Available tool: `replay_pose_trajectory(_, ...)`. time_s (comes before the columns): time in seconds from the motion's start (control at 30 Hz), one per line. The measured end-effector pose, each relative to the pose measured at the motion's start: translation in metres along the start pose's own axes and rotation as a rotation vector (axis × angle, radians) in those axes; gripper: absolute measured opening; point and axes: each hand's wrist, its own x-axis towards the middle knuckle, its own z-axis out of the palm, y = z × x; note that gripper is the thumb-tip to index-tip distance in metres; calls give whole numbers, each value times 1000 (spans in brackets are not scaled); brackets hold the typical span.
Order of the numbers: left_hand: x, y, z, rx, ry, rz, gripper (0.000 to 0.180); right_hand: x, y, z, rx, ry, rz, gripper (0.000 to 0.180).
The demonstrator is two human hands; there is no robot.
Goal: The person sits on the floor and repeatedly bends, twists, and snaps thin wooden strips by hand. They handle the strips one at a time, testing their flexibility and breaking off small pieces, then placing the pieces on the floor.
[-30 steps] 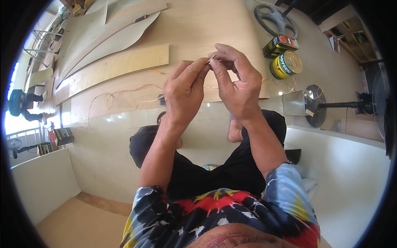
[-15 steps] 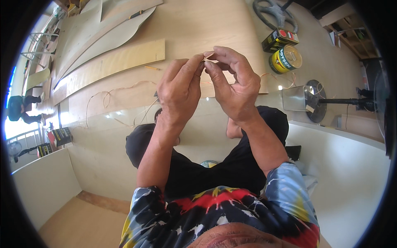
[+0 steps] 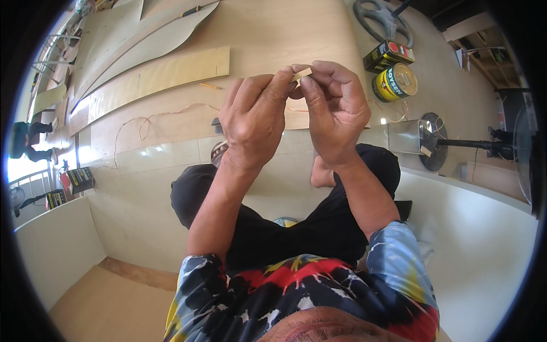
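1. Yellowish-tan and small, a flat strip (image 3: 303, 73) sits between the two hands, out ahead of the body and above the near part of a plywood sheet (image 3: 285, 40).
2. Both forearms reach up from the lower edge and lean inward, elbows bent, so that the fingertips meet around the strip.
3. The left hand (image 3: 253, 117) shows its back, knuckles bent and fingers slanting to the right; thumb and index finger pinch the strip's left end.
4. The right hand (image 3: 336, 108) turns its thumb side to view, thumb raised, fingers curled over from the far side; thumb and fingertips grip the strip's other end.
5. Behind the hands, a thin orange wire (image 3: 196, 105) trails across the sheet, partly hidden by them.
6. A pencil (image 3: 211, 86) lies just left of the left hand, near a long yellowish board (image 3: 165, 80); beyond that spreads a curled thin sheet (image 3: 142, 51).
7. To the right, on the floor, a yellow-and-dark can (image 3: 395, 82) stands beside a black tin (image 3: 389, 56), with a silver metal box (image 3: 404, 137) nearer.
8. Low white panels flank the seated person, one on the right (image 3: 473, 222), one on the left (image 3: 60, 245); dark-trousered knees spread below the wrists.
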Motion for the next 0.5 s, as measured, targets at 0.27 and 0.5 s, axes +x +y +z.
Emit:
replay_pose_trajectory(0.27, -3, -5, 4, -227, -6, -111, 33, 0, 0, -6, -87, -66, -18, 22)
replay_pose_trajectory(0.5, -5, 1, 0, -347, -81, -296, 27, 2, -1, -8, -134, -69, -2, 21)
